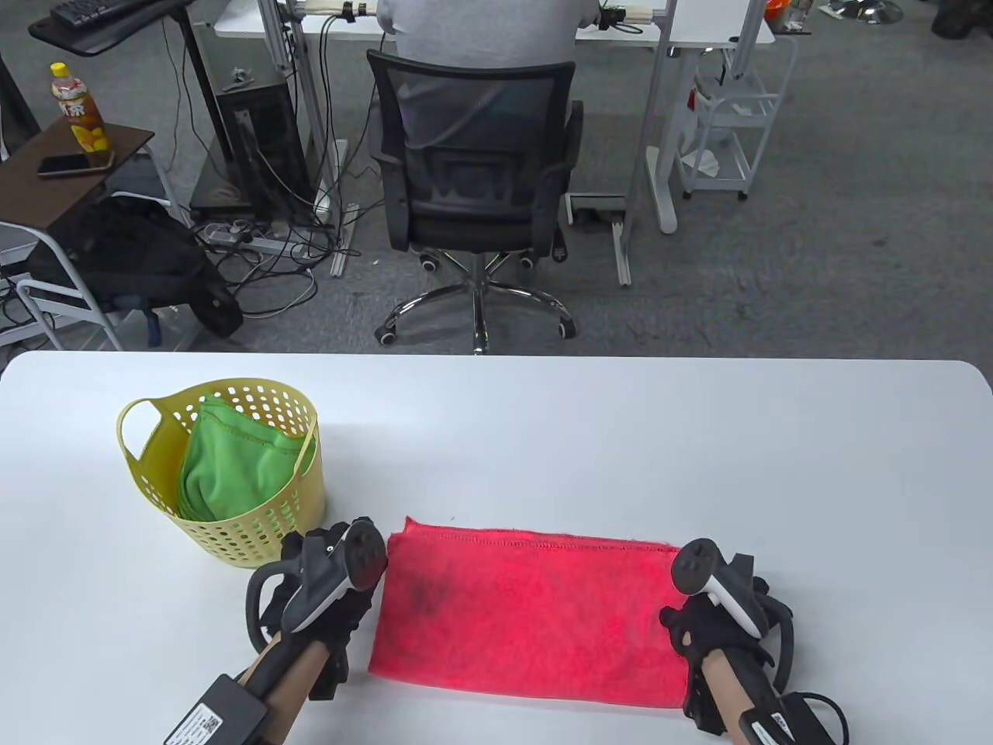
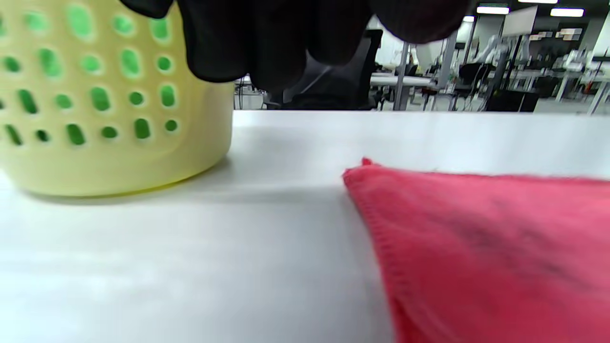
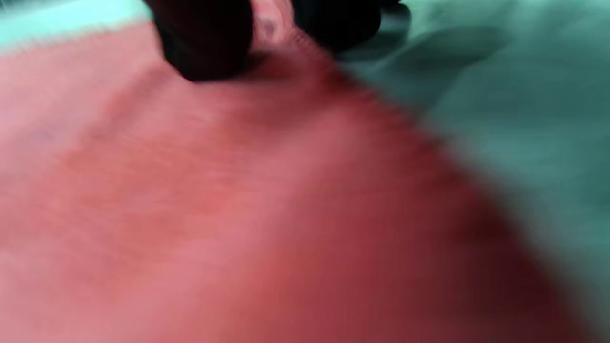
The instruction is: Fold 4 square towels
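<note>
A red towel (image 1: pixel 527 605), folded into a long rectangle, lies flat on the white table (image 1: pixel 543 434) near the front edge. My left hand (image 1: pixel 333 566) is just off its left short edge, beside the basket; in the left wrist view its fingers (image 2: pixel 267 43) hang curled above the table, holding nothing, with the towel's corner (image 2: pixel 476 247) to their right. My right hand (image 1: pixel 683 621) is at the towel's right short edge. In the blurred right wrist view its fingers (image 3: pixel 205 43) pinch the red cloth (image 3: pixel 190 190).
A yellow perforated basket (image 1: pixel 140 411) stands at the left with green towels (image 1: pixel 233 466) inside; it also shows in the left wrist view (image 2: pixel 109 143). An office chair (image 1: pixel 473 171) with a seated person is beyond the table's far edge.
</note>
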Motion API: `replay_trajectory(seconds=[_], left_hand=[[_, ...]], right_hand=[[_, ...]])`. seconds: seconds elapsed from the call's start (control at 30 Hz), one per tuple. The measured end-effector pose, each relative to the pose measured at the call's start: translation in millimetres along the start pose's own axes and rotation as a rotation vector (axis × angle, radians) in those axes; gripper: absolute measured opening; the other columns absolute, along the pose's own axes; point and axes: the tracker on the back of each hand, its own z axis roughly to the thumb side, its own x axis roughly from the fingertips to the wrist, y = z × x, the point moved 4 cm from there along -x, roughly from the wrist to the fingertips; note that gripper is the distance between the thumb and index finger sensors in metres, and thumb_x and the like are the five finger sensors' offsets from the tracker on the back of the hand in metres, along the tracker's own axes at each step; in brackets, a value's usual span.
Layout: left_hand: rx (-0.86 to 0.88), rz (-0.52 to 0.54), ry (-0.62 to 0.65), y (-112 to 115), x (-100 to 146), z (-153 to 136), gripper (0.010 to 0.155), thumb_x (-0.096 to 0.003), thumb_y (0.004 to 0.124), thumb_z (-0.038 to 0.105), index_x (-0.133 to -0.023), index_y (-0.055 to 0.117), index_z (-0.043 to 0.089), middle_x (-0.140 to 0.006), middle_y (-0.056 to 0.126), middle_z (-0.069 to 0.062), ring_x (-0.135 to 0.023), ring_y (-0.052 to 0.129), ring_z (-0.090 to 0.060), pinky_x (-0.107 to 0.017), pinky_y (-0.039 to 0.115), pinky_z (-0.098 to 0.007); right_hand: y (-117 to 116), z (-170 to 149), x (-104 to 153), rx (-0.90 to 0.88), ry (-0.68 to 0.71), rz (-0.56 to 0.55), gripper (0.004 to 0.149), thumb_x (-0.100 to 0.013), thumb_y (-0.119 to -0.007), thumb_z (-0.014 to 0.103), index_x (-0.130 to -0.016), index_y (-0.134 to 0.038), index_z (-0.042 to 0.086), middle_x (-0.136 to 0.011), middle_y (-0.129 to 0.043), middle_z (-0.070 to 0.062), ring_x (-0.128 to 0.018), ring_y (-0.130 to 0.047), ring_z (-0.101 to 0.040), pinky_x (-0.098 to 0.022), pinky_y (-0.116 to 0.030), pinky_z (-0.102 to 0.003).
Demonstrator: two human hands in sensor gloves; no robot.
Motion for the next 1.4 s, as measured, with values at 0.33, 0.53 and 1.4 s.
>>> replay_trajectory(seconds=[0.33,0.53,1.4], left_hand=[[0.159,0.086,-0.041,6,21,-45,0.064,-0.0506,0.069,0.056,-0.11,0.066,0.031,-0.111,0.076,-0.002,-0.105,0.078,-0.033,-0.084,0.052,-0.057],[0.159,0.071,-0.016,13,19,-46,0.065,-0.0504,0.069,0.057,-0.11,0.065,0.032,-0.111,0.076,-0.002,-0.104,0.079,-0.033,-0.084,0.052,-0.057],[0.069,0.028,0.022,31,18,-35,0.064,-0.0507,0.068,0.056,-0.11,0.065,0.032,-0.111,0.078,-0.002,-0.104,0.08,-0.033,-0.084,0.051,-0.057]], right_hand=[[50,-43,3,-0.313,-0.029,-0.078,0.041,-0.052,-0.082,0.027,-0.09,-0.077,0.011,-0.098,-0.078,-0.032,-0.072,-0.092,-0.04,-0.057,-0.07,-0.064],[109,-51,30,-0.348,-0.047,-0.243,0.042,-0.052,-0.085,0.025,-0.089,-0.078,0.007,-0.073,-0.092,-0.028,-0.025,-0.1,-0.011,-0.034,-0.088,-0.042],[-26,160,61,0.25,0.271,-0.051,0.066,-0.051,-0.086,0.037,-0.107,-0.068,0.006,-0.108,-0.06,-0.04,-0.089,-0.073,-0.056,-0.053,-0.074,-0.068]])
